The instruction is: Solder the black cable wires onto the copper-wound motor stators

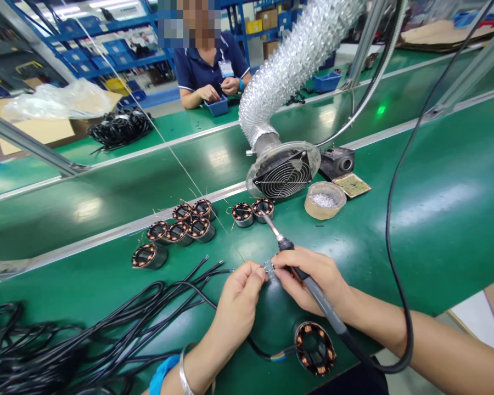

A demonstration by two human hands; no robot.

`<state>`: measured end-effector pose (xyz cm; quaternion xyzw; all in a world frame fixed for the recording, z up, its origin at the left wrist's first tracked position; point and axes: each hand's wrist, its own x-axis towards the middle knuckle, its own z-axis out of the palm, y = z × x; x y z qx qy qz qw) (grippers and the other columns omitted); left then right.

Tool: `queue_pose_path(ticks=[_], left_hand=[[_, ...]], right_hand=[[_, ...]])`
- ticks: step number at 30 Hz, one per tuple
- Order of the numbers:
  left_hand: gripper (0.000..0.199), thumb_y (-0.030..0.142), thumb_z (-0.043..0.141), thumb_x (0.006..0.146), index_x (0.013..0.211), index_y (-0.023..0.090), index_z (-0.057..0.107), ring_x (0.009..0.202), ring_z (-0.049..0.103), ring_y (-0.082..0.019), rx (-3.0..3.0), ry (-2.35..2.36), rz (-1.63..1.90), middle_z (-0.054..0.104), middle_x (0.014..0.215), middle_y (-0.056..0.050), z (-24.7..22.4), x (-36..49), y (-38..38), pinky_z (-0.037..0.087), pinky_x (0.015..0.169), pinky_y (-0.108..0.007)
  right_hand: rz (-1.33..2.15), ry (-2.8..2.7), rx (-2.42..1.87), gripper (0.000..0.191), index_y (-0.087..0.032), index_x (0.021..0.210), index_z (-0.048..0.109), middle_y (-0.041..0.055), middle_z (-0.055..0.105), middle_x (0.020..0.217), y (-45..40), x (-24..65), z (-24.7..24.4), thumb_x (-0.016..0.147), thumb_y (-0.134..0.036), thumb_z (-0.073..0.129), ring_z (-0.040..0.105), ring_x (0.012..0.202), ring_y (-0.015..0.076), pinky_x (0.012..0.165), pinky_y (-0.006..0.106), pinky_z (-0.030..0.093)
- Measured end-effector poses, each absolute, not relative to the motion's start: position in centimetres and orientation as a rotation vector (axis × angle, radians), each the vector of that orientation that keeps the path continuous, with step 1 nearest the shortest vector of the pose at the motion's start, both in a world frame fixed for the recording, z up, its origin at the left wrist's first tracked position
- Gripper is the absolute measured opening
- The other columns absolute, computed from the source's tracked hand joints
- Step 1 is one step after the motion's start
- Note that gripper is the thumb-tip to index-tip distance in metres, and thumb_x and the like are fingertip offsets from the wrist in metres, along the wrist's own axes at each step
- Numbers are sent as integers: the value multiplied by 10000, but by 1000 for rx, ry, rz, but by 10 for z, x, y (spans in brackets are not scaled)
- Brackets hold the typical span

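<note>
The left hand [239, 296] and right hand [315, 274] pinch a small part [268, 267] between fingertips, the right also gripping a soldering iron [321, 300]. At their one o'clock on the desk [440, 236], a tub [316, 210] holds silvery bits [323, 200].

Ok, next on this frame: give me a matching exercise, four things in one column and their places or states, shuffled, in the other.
1. iron
2. fan
3. bowl
4. cables

A. holding shiny bits
B. heaped at the picture's lower left
C. in the right hand
D. at the end of the silver hose

Right pairs: 1-C, 2-D, 3-A, 4-B
</note>
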<state>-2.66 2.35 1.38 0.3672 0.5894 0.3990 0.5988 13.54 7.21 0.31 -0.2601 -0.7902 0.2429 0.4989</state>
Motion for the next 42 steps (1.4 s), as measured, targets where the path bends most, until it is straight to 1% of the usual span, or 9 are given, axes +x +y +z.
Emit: queue_pose_path(ticks=[5, 8, 12, 16, 21, 26, 33, 38, 42], left_hand=[[293, 448, 585, 840, 699, 206, 497, 440, 132, -78, 895, 1411, 919, 222, 490, 119, 12, -27, 22, 138, 420, -214], [288, 444, 586, 835, 695, 206, 503, 445, 155, -82, 907, 1430, 915, 233, 490, 115, 13, -27, 21, 156, 429, -213], [284, 441, 580, 824, 684, 205, 508, 448, 162, -84, 909, 1420, 920, 242, 493, 110, 13, -27, 20, 159, 436, -214], [266, 421, 577, 820, 684, 203, 509, 452, 159, -83, 904, 1406, 917, 254, 500, 109, 11, -28, 21, 156, 441, -215], [259, 410, 558, 833, 688, 203, 503, 454, 145, -84, 899, 1395, 905, 249, 507, 110, 9, -29, 20, 148, 443, -218], [258, 405, 554, 842, 694, 203, 494, 457, 134, -82, 898, 1387, 900, 239, 513, 112, 10, -29, 20, 137, 442, -220], [279, 428, 561, 844, 698, 201, 493, 458, 141, -78, 912, 1388, 897, 252, 516, 111, 10, -29, 19, 143, 438, -216], [282, 430, 555, 848, 697, 200, 493, 457, 144, -77, 939, 1379, 898, 251, 518, 111, 10, -30, 18, 140, 436, -217], [286, 435, 549, 857, 706, 200, 489, 460, 144, -78, 946, 1377, 893, 251, 521, 111, 8, -31, 18, 144, 437, -216]], right_hand=[[592, -1931, -601, 302, -192, 1108, 608, 44, 724, 916, 70, 142, 6, 851, -46, 545, 655, 703, 139, 669, 268, 589], [619, -1923, -607, 311, -194, 1150, 617, 46, 733, 941, 71, 150, 12, 896, -47, 515, 677, 734, 135, 681, 264, 585], [654, -1915, -634, 336, -198, 1241, 624, 40, 710, 858, 72, 166, 25, 920, -146, 537, 656, 721, 155, 638, 287, 552], [756, -1842, -618, 252, -197, 1072, 704, 31, 683, 734, 69, 178, 36, 883, -212, 538, 564, 562, 147, 505, 282, 453], [895, -1759, -655, 156, -197, 923, 681, 9, 645, 654, 65, 180, 37, 831, -206, 555, 561, 511, 144, 474, 270, 424], [896, -1791, -624, 184, -186, 915, 678, 1, 618, 620, 65, 177, 38, 796, -171, 538, 561, 509, 139, 467, 258, 401], [837, -1831, -568, 198, -175, 895, 667, 5, 625, 615, 62, 172, 41, 764, -152, 522, 498, 478, 132, 471, 267, 373], [728, -1839, -486, 236, -168, 888, 670, -28, 486, 507, 60, 167, 38, 726, -136, 501, 393, 420, 125, 453, 284, 284], [705, -1851, -454, 252, -172, 898, 663, -36, 448, 502, 59, 166, 38, 717, -128, 494, 364, 410, 122, 451, 290, 271]])
